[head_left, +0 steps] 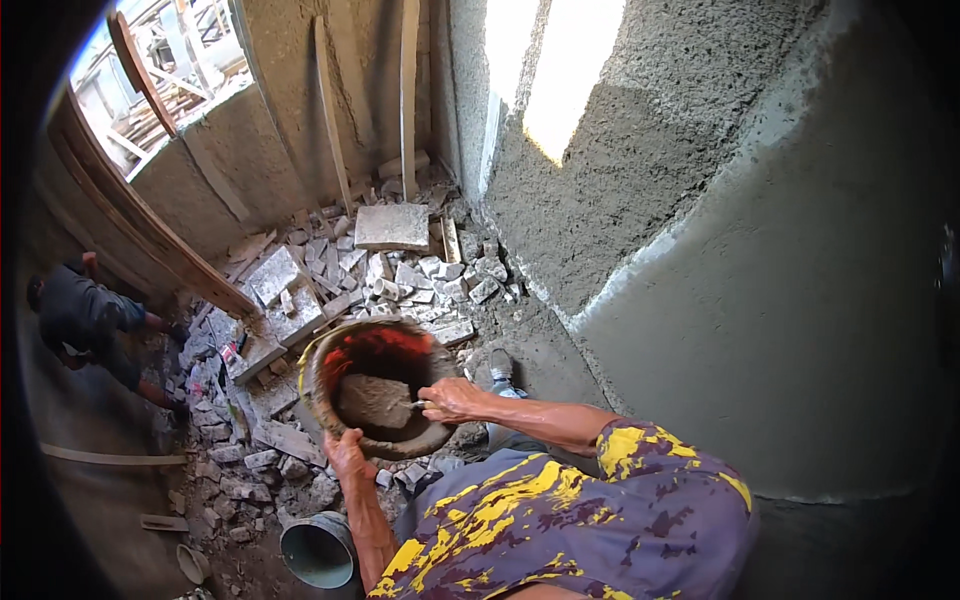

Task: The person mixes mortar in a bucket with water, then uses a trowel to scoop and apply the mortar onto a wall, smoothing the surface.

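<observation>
My left hand point(348, 456) is closed on the near rim of a mortar-caked bucket point(436, 436), which is tilted so its reddish-orange inside shows. In my right hand point(455, 400) is a trowel point(376, 402), its broad blade coated in grey-brown mortar and held inside the bucket's mouth. How much mortar lies beneath the blade is hidden. Close to my left forearm stands a second, grey-green bucket point(318, 552).
Broken bricks and rubble point(440, 285) cover the floor ahead and to the left, with a concrete slab point(392, 227) among them. On the right rises a wall, partly smooth plaster point(780, 330), partly rough point(640, 180). Another person point(85, 320) bends down at the far left.
</observation>
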The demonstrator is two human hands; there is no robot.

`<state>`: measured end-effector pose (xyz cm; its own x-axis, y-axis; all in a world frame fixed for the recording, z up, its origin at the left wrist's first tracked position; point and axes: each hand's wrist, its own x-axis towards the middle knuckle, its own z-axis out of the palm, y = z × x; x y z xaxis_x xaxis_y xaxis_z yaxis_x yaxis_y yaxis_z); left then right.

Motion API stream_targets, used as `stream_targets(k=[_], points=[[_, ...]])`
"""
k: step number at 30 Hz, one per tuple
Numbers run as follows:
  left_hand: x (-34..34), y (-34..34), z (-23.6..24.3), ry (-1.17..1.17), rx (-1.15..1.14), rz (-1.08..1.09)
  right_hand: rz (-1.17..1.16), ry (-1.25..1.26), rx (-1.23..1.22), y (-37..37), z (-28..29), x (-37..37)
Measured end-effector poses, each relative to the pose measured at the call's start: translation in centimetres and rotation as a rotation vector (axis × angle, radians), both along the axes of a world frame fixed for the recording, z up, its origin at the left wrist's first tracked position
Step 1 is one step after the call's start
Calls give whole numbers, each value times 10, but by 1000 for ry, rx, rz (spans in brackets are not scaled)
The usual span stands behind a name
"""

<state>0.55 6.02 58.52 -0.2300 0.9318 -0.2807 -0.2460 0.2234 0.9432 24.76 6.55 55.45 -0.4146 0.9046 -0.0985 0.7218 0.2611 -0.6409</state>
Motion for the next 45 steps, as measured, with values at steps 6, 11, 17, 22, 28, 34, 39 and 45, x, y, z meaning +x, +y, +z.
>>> stream_targets(k=[6,11,17,22,28,34,39,45], points=[[8,2,-7,0,-63,228,236,166,-111,60,45,33],[25,21,-14,96,-127,347,221,645,-631,128,83,119],[81,73,-2,239,-280,386,-550,801,-235,235,131,431],[89,98,-26,255,-371,280,-806,319,764,179,291,492],[143,141,-41,-111,-176,163,-638,-195,699,158,216,377],[229,186,-5,408,28,-206,-130,-727,338,182,65,262],[265,173,6,698,322,-220,-70,-881,510,207,-18,228],[243,146,23,613,74,-413,141,-316,-52,160,-85,223]])
